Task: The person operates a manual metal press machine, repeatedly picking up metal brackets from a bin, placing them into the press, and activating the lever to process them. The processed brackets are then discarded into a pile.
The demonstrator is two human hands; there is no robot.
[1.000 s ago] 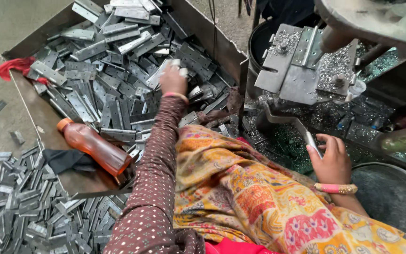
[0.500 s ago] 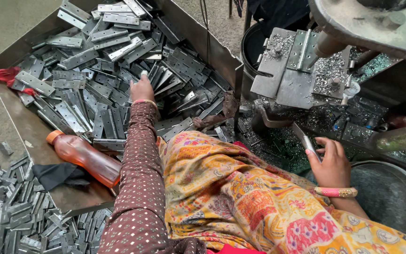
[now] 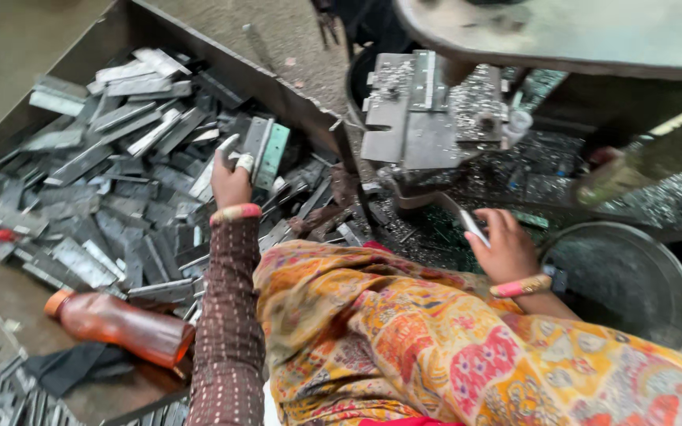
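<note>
- Far left of the frame: an orange plastic bottle (image 3: 116, 327) lies on its side at the lower left, beside a dark cloth (image 3: 65, 367), with loose metal strips (image 3: 9, 394) scattered below it.
- Upper left to centre: a big metal bin (image 3: 309, 110) heaped with flat grey metal plates (image 3: 104, 205). They look stiff, hard-edged and weighty for their size, likely slick; best pinched across the flat faces, away from the cut edges.
- Centre: the left hand (image 3: 232, 183) is clamped on a small stack of plates (image 3: 266, 154), lifted just above the pile; the heap and bin wall crowd the way out.
- Right of centre: a press die block (image 3: 428, 110) littered with shiny punchings.
- Right: the right hand (image 3: 507, 248) is closed around a thin metal piece (image 3: 474, 227) just below the die.
- Lower right: a round metal basin (image 3: 676, 268).
</note>
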